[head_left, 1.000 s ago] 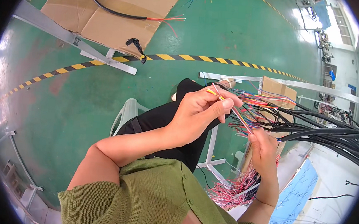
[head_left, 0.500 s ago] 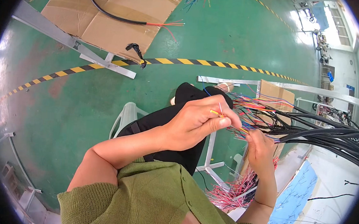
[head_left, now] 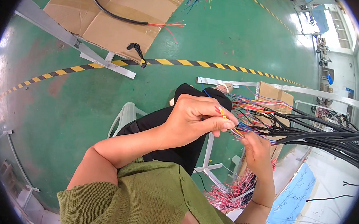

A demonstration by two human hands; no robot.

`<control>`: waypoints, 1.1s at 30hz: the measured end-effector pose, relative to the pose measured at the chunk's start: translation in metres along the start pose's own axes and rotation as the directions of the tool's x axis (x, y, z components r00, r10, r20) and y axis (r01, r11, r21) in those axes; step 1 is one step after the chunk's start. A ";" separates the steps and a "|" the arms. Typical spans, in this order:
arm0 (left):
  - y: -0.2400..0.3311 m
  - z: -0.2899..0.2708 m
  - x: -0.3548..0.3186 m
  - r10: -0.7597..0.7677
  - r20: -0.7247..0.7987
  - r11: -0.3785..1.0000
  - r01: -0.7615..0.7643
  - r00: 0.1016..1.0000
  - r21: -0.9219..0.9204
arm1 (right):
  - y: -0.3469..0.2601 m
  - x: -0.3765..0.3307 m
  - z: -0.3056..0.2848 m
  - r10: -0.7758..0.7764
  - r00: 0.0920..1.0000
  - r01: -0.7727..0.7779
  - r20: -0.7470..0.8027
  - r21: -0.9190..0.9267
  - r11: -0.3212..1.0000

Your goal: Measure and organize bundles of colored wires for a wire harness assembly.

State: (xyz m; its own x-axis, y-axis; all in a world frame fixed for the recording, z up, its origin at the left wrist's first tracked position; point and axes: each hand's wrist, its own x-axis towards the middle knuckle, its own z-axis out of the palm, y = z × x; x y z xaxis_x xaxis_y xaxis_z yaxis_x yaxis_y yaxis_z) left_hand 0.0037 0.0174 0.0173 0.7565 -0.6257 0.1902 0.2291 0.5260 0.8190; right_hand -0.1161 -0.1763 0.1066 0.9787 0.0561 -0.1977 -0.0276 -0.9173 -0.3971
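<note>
Thin red and yellow wires (head_left: 222,113) sit pinched in the closed left grip (head_left: 195,121), just above the right grip (head_left: 256,149) clasping the multicoloured bundle (head_left: 257,116); separating 1 strand slowly should avoid tangling.

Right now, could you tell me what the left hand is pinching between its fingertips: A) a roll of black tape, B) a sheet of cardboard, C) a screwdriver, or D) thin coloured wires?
D: the left hand pinches thin coloured wires, red and yellow, that run on into the fanned bundle by the right hand.
</note>
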 end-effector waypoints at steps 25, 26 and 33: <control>0.043 -0.033 0.052 0.262 -0.498 0.842 -0.448 0.827 -0.301 | -0.030 0.039 -0.104 -0.252 0.952 0.189 -0.175 -0.313 0.931; 0.045 -0.034 0.051 0.271 -0.489 0.843 -0.450 0.829 -0.296 | -0.034 0.041 -0.105 -0.293 0.943 0.214 -0.160 -0.383 0.899; 0.046 -0.043 0.073 0.107 -0.574 0.818 -0.400 0.812 -0.413 | -0.043 0.051 -0.106 -0.143 0.963 0.064 -0.230 -0.319 0.946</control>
State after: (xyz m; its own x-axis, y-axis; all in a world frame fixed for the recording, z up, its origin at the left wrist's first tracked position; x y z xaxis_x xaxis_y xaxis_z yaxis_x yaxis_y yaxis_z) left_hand 0.0958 0.0212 0.0453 0.9903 -0.1210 -0.0683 0.1378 0.9185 0.3707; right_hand -0.0436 -0.1757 0.2082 0.9928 0.0945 0.0731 0.1017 -0.9895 -0.1023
